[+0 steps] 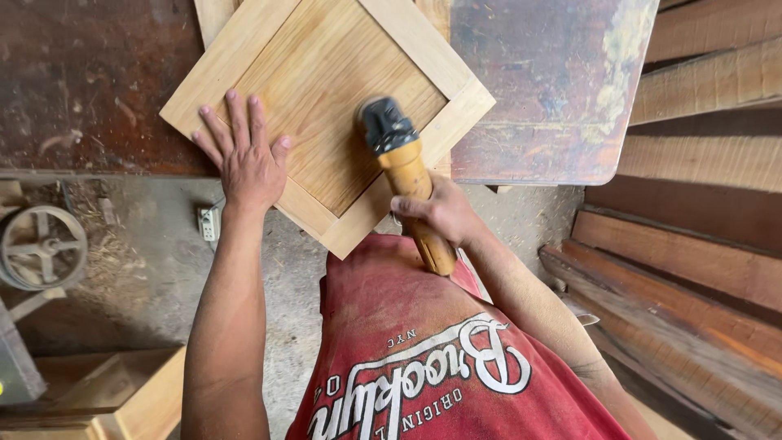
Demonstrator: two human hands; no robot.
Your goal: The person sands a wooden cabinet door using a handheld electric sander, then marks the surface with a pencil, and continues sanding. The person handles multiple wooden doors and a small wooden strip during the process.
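A square framed wooden panel [322, 77] lies cornerwise on a worn dark workbench [90, 81], one corner hanging over the edge toward me. My left hand [244, 159] presses flat on its left frame, fingers spread. My right hand [440, 213] grips the dusty yellow handle of an angle grinder [403, 167]. The grinder's dark head rests on the panel's recessed centre near the right frame.
Stacked wooden planks [692, 253] fill the right side. On the sawdust-covered floor lie a white power strip [209, 222] and a metal wheel [41, 248] at left. A wooden box [122, 391] sits at lower left. A stained grey board [554, 81] lies beside the panel.
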